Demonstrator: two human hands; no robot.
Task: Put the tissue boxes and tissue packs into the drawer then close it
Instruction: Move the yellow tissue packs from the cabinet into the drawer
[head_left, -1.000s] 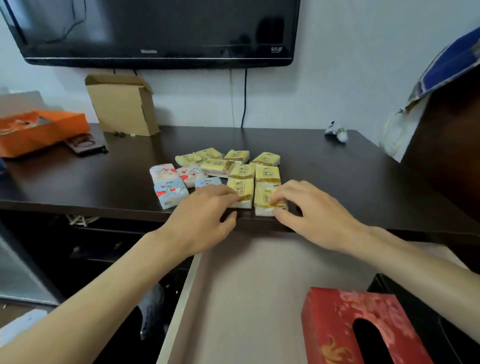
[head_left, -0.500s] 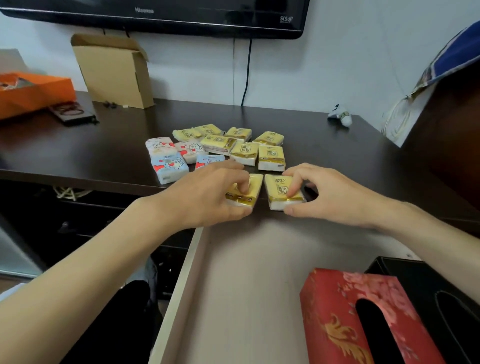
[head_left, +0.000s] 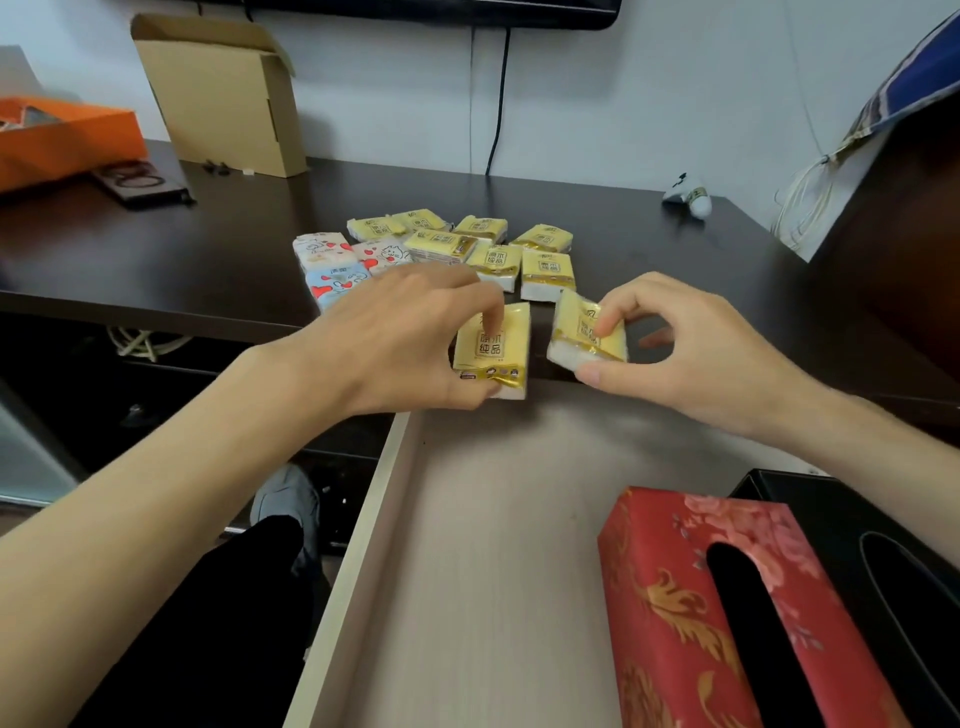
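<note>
My left hand (head_left: 395, 338) grips a yellow tissue pack (head_left: 493, 353) at the dark desk's front edge, above the open drawer (head_left: 467, 571). My right hand (head_left: 691, 353) pinches a second yellow tissue pack (head_left: 571, 338), tilted and lifted off the desk. Several more yellow packs (head_left: 548, 270) and cartoon-printed packs (head_left: 337, 275) lie grouped on the desk (head_left: 182, 260) behind my hands. Inside the drawer at the near right stand a red floral tissue box (head_left: 675, 597) and a black tissue box (head_left: 883, 545).
A cardboard box (head_left: 223, 98) and an orange box (head_left: 62, 140) stand at the desk's back left, with a dark phone case (head_left: 140, 182) beside them. A small white figurine (head_left: 688, 195) is at the back right. A television cable (head_left: 498, 98) hangs down the wall.
Both hands have drawn their yellow packs off the desk's front edge toward the drawer. The right pack is now tilted and raised. The camera has tipped further down.
</note>
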